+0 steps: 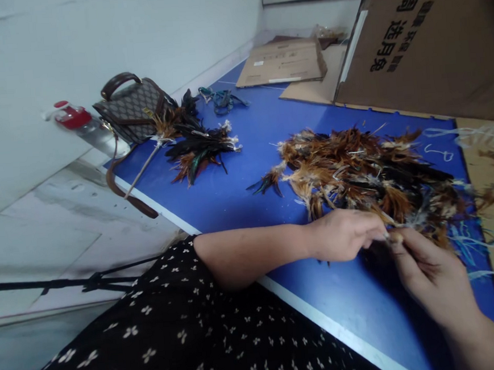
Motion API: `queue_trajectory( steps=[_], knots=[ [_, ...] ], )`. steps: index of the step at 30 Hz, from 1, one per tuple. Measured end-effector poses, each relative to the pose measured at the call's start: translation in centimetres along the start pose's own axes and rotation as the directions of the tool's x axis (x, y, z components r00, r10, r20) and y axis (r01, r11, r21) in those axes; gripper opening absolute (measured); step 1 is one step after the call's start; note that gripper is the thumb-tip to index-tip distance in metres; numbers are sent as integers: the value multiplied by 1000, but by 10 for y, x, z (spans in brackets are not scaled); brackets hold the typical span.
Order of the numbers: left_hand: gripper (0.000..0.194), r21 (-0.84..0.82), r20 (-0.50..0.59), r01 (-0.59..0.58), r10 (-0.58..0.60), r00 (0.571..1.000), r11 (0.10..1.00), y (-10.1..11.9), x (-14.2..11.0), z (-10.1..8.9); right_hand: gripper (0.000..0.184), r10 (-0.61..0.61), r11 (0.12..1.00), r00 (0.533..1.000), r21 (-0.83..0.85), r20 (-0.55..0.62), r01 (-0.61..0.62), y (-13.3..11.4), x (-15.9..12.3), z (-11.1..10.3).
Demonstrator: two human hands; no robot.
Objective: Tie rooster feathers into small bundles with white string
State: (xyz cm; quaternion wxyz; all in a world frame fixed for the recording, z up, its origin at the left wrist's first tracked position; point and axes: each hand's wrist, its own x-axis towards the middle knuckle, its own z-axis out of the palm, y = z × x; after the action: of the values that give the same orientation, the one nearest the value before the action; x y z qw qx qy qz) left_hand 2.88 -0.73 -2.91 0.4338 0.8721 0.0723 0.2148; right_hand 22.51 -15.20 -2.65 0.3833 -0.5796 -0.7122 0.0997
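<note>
Both left hand (pixel 347 235) and right hand (pixel 436 275) pinched, contents unclear, beside feathers (pixel 352 162), bare tabletop (pixel 310 288) toward edge (pixel 326 323).

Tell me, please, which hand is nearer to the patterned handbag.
Left. The left hand is right of the handbag, across the blue table; the right hand is farther right, beyond the left hand.

Over a blue table (pixel 223 204), the left hand (pixel 347 234) and right hand (pixel 433 273) meet fingertip to fingertip at four o'clock, anything between them too blurred to tell, near a feather pile (pixel 343 160) at three, with a handbag (pixel 132 108) at ten and a cardboard box (pixel 437 50) at two.
</note>
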Motion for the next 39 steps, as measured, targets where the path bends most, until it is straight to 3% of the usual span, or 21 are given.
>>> queue_trajectory(
  steps=[2,4,8,11,12,14,16,18,21,25,29,32,35,39],
  knots=[
    [20,97,-114,100,-89,989,990,3,-2,4,29,-36,999,999,-33,-21,35,-3,0,8],
    [20,221,-120,161,-137,983,962,5,-3,6,27,-104,985,994,-141,-27,100,-2,-2,13],
    [25,395,99,122,-174,980,911,9,-1,-1,26,-159,961,986,-239,-48,143,2,-6,6],
    [22,195,296,-11,-48,954,981,10,2,-11,33,-74,992,997,-102,-9,73,0,-3,-6],
    [22,67,304,-36,14,952,997,10,2,-13,37,-35,998,999,-44,13,35,-2,-2,-9],
    [21,-173,203,-1,36,979,985,10,2,-13,41,60,997,998,56,18,-61,-6,0,-10],
    [20,-355,46,113,-104,994,928,11,0,-8,37,160,976,986,157,-38,-152,-9,1,-5],
    [27,-507,-50,212,-274,960,835,13,-2,2,32,249,944,963,248,-101,-217,-11,0,6],
    [34,-676,-33,294,-426,904,676,16,-3,15,40,329,915,931,295,-157,-274,-11,-3,22],
    [28,-749,73,400,-534,842,528,21,-2,18,37,342,925,906,261,-249,-278,-11,-5,26],
    [24,-739,96,447,-579,810,503,24,-1,11,22,57,998,983,22,-175,-53,-12,-4,17],
    [24,-728,90,468,-607,789,500,25,-1,9,22,-53,992,991,-122,-127,38,-8,-2,17],
    [23,-720,93,470,-600,795,511,26,-1,9,21,-36,997,996,-76,-81,30,-6,0,20],
    [23,-709,126,486,-586,800,511,27,-3,8,29,60,990,998,130,-26,-56,-10,2,14]
  ],
)
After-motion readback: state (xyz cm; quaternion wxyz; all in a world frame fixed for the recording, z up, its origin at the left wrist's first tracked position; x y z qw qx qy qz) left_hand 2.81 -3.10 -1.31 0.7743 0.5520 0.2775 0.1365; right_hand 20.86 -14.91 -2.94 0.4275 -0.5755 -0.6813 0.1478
